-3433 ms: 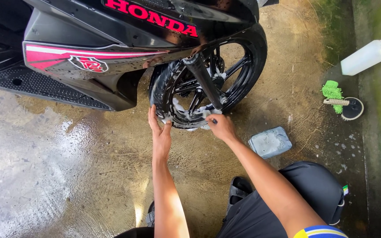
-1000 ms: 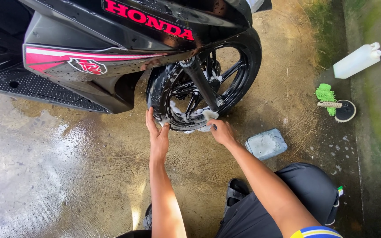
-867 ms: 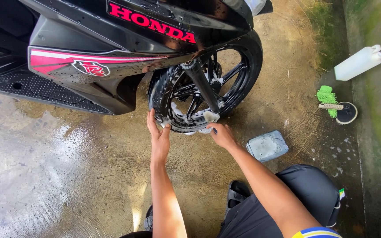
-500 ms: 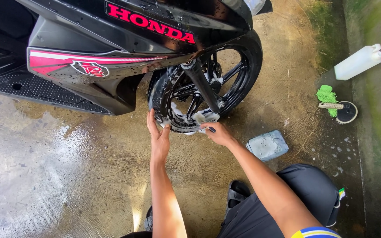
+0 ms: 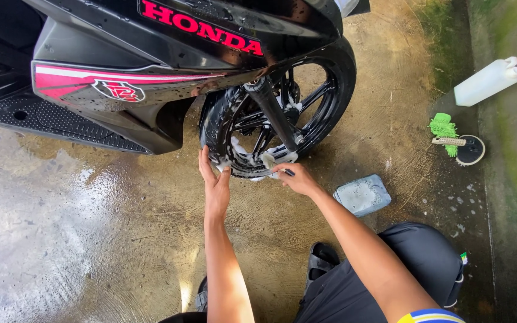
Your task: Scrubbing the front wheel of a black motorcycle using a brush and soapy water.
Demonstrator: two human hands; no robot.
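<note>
In the head view, the left hand lay flat against the lower edge of the scooter's front wheel, at about seven o'clock on the tyre, its fingers spread and pressed to the rubber, its grip open rather than closed round anything. The right hand sat just beside it, at about six o'clock on the rim, its grip clamped on a small soapy brush whose dark handle end poked out between the fingers; the bristled end touched the sudsy black spokes. White foam clung to the lower rim and to the fork leg that slanted across the wheel. The black and red scooter body filled the frame from nine to twelve o'clock. A grey sponge block lay on the wet concrete floor at four o'clock from the right hand, near but apart. Farther out at three o'clock lay a green microfibre brush with its round black base, and at two o'clock a white plastic jug lay on its side. A black sandal showed at six o'clock beneath the right forearm.
</note>
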